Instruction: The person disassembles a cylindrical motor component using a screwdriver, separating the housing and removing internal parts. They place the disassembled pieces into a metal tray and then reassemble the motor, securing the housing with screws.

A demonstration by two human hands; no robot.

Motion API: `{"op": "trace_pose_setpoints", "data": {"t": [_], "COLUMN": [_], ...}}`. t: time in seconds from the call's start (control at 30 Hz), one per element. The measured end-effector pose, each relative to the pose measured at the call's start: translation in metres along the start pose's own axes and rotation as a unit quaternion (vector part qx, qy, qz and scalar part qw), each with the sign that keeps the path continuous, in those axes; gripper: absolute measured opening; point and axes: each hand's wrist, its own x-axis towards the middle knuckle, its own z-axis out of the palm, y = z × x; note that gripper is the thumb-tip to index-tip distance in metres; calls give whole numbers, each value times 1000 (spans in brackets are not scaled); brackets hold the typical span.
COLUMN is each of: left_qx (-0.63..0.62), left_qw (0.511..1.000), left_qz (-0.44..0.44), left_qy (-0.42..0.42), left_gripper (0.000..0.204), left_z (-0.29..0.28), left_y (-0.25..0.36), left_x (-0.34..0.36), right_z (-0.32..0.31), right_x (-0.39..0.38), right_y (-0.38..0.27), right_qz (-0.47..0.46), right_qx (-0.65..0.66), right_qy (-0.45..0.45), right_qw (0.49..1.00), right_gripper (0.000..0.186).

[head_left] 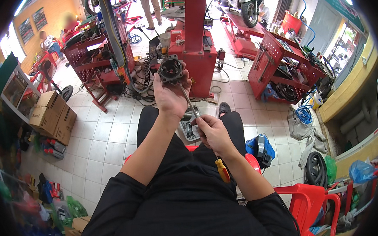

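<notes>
Part [170, 70], upper centre, cupped in half-curled left hand [171, 97]; right hand [213, 133] pinched around metal tool [191, 104], mid-frame; tool might slip if left hold loosens, part twists.

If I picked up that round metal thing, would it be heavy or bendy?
The round metal part would probably feel heavy for its size, because it looks thick-walled. It's likely stiff: held in the left hand, it shows no bend.

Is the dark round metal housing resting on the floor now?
No, the left hand holds the dark round metal housing raised above the tiled floor.
</notes>
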Motion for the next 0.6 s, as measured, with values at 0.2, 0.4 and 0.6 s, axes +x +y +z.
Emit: {"op": "trace_pose_setpoints", "data": {"t": [0.2, 0.4, 0.6], "left_qx": [4, -14, -17], "left_qw": [999, 999, 999], "left_qz": [24, 27, 13], "left_qy": [-32, -20, 47], "left_gripper": [56, 56, 58], "left_z": [23, 15, 9], "left_y": [14, 17, 12], "left_x": [1, 1, 2], "right_z": [11, 2, -9], "right_x": [0, 0, 4], "right_y": [-13, -15, -5], "right_qz": [-31, -45, -60], "right_qx": [-38, -120, -155], "right_qy": [18, 40, 54], "right_qw": [999, 991, 985], "right_gripper": [21, 20, 19]}}
